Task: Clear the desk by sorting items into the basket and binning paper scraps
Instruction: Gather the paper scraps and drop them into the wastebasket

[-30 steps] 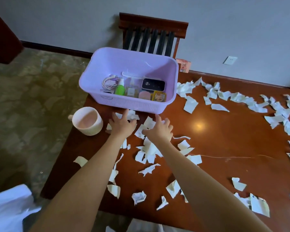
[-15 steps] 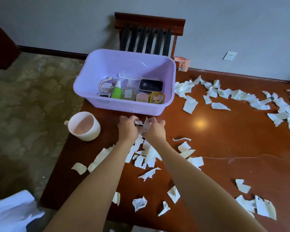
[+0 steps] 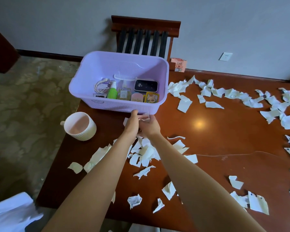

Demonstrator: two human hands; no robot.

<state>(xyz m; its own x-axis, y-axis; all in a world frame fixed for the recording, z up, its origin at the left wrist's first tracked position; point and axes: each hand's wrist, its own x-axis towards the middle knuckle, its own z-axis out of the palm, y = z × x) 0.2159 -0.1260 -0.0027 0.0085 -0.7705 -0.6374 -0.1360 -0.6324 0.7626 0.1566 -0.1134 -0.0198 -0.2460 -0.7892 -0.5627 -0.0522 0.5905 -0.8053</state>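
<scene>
A lilac plastic basket [image 3: 90, 76] stands at the desk's far left corner, holding a comb, a black device, a green spray bottle, a coiled cable and small cards. Just in front of its near wall my left hand [image 3: 132, 123] and my right hand [image 3: 150, 125] are pressed together, both gripping a bunch of white paper scraps [image 3: 144, 116] between them. More torn scraps [image 3: 145, 154] lie on the brown desk [image 3: 208, 148] under my forearms, and others spread along the right side [image 3: 241, 96].
A white ribbed cup [image 3: 80, 127] sits at the desk's left edge. Behind the basket is a dark wooden chair [image 3: 146, 39]. A small pink box [image 3: 178, 64] stands at the far desk edge. A white plastic bag [image 3: 10, 213] lies on the floor lower left.
Both hands swept inward from spread positions, gathered scraps between them and lifted the bunch toward the basket's near wall. Loose scraps near the basket are fewer.
</scene>
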